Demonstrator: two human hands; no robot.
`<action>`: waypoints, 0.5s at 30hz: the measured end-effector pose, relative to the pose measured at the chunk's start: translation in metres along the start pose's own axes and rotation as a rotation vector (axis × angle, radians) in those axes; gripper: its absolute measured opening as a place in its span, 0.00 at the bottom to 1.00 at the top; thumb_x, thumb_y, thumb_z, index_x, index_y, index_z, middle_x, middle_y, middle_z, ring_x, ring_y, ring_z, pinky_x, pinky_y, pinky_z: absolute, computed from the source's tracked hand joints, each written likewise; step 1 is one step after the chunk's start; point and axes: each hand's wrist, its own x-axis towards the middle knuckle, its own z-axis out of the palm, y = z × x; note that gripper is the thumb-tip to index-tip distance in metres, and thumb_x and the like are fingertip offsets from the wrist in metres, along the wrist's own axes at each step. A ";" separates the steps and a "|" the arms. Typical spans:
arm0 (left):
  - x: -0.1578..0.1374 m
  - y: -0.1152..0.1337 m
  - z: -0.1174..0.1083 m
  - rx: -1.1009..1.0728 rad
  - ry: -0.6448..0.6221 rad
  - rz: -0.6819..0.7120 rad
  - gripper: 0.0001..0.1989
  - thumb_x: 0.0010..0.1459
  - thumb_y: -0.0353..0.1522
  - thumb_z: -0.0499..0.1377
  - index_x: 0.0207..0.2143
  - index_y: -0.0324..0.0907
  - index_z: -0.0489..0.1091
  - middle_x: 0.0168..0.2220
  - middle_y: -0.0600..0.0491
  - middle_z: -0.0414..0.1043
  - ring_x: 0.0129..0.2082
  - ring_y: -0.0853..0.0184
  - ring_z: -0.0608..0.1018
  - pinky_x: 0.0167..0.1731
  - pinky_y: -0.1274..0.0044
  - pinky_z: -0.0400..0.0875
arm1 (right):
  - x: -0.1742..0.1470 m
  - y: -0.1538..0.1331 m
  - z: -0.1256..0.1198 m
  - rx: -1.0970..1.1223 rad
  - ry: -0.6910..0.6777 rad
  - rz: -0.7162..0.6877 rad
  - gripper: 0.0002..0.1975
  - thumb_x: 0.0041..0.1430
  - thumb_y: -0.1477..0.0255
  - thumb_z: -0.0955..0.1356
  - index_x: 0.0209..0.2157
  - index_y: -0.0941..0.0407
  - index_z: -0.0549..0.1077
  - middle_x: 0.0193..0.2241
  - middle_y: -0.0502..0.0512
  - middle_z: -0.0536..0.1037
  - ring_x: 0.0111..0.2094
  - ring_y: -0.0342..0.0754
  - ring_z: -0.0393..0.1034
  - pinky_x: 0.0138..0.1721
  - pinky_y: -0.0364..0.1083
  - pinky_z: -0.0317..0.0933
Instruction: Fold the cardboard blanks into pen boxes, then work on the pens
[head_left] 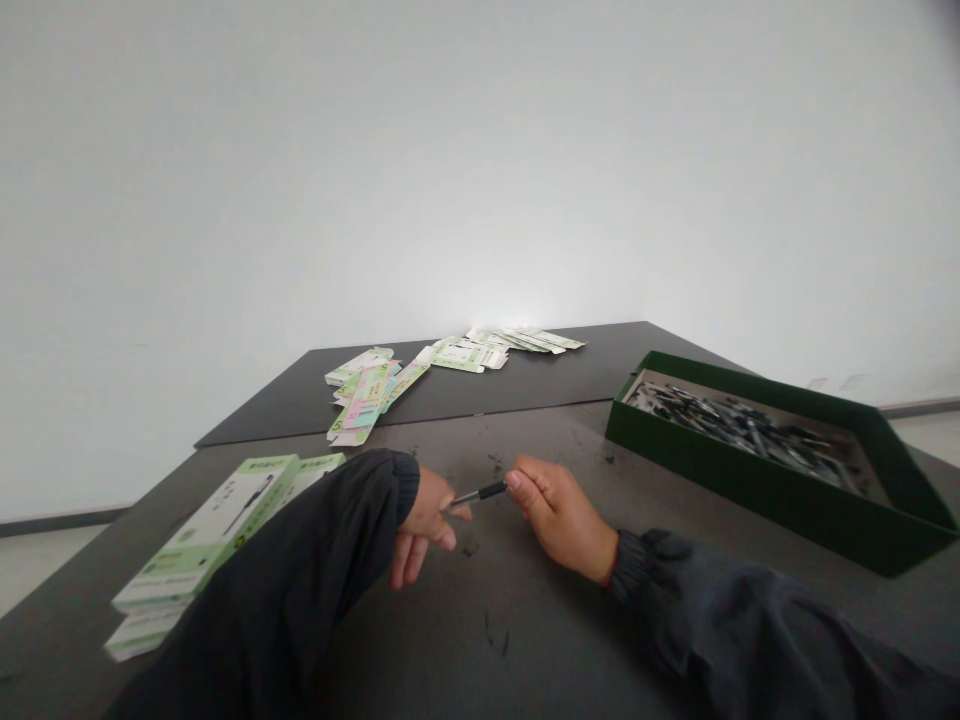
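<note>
A pen [478,495] with a clear barrel and a black grip spans the gap between my two hands, slightly tilted above the table. My right hand [564,520] pinches its black end between thumb and bent forefinger, the other fingers curled in. At the opposite end, my left hand [424,515] has the barrel between thumb and forefinger, while its lower fingers hang loosely downward. Those fingers partly hide that end of the pen. Near my left forearm lie stacked white and green pen boxes [217,530], partly covered by the dark sleeve.
To the right stands a dark green open box [750,475] filled with many loose pens [750,430]. Flattened green and white cartons [461,355] lie at the back of the dark table [540,630], with pink and green ones [367,395] further left. A pale wall rises behind.
</note>
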 end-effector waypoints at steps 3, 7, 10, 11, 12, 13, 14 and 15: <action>-0.002 0.001 0.001 0.038 -0.001 0.006 0.32 0.57 0.34 0.47 0.58 0.38 0.30 0.25 0.49 0.73 0.26 0.62 0.76 0.34 0.69 0.65 | 0.000 -0.002 -0.002 -0.014 -0.001 -0.041 0.16 0.58 0.66 0.55 0.19 0.57 0.55 0.17 0.48 0.58 0.21 0.40 0.52 0.23 0.40 0.44; -0.002 0.000 -0.001 0.050 -0.036 0.010 0.33 0.57 0.35 0.47 0.58 0.37 0.30 0.28 0.47 0.73 0.26 0.62 0.76 0.34 0.69 0.66 | -0.001 -0.004 -0.003 -0.020 -0.006 -0.068 0.16 0.58 0.65 0.54 0.20 0.57 0.56 0.18 0.49 0.58 0.22 0.40 0.52 0.24 0.41 0.44; -0.001 0.000 -0.001 0.054 -0.034 -0.008 0.32 0.57 0.34 0.47 0.58 0.36 0.31 0.27 0.47 0.74 0.25 0.63 0.76 0.34 0.69 0.66 | -0.001 -0.005 -0.003 -0.029 -0.009 -0.054 0.15 0.58 0.66 0.54 0.20 0.57 0.56 0.18 0.49 0.59 0.22 0.40 0.53 0.24 0.41 0.44; -0.001 0.000 -0.001 0.055 -0.029 -0.010 0.32 0.57 0.34 0.47 0.58 0.36 0.31 0.27 0.47 0.74 0.25 0.64 0.76 0.34 0.70 0.65 | -0.001 -0.005 -0.002 -0.033 -0.010 -0.045 0.15 0.58 0.66 0.54 0.21 0.57 0.57 0.18 0.49 0.60 0.22 0.40 0.53 0.24 0.41 0.45; -0.001 0.000 -0.002 0.055 -0.025 -0.013 0.32 0.57 0.34 0.47 0.58 0.36 0.31 0.27 0.48 0.74 0.25 0.64 0.76 0.35 0.70 0.65 | -0.001 -0.005 -0.002 -0.037 -0.012 -0.036 0.15 0.58 0.66 0.54 0.21 0.57 0.57 0.18 0.49 0.60 0.22 0.40 0.53 0.24 0.41 0.45; -0.001 0.000 -0.002 0.055 -0.021 -0.015 0.32 0.57 0.34 0.47 0.58 0.36 0.31 0.27 0.48 0.74 0.25 0.64 0.76 0.35 0.70 0.65 | -0.001 -0.006 -0.002 -0.039 -0.013 -0.027 0.15 0.58 0.66 0.54 0.21 0.57 0.57 0.18 0.49 0.60 0.22 0.40 0.53 0.24 0.41 0.45; -0.001 0.000 -0.002 0.056 -0.024 -0.018 0.32 0.57 0.35 0.47 0.58 0.36 0.31 0.27 0.48 0.74 0.26 0.64 0.76 0.36 0.70 0.65 | -0.001 -0.006 -0.002 -0.039 -0.015 -0.019 0.15 0.58 0.66 0.54 0.21 0.57 0.58 0.18 0.49 0.61 0.22 0.40 0.53 0.24 0.41 0.45; -0.001 -0.001 -0.003 0.058 -0.028 -0.016 0.33 0.57 0.36 0.47 0.58 0.36 0.31 0.27 0.48 0.74 0.26 0.64 0.76 0.36 0.70 0.64 | 0.000 -0.006 -0.002 -0.034 -0.016 -0.010 0.15 0.58 0.66 0.54 0.22 0.57 0.58 0.19 0.49 0.61 0.22 0.40 0.53 0.24 0.40 0.45</action>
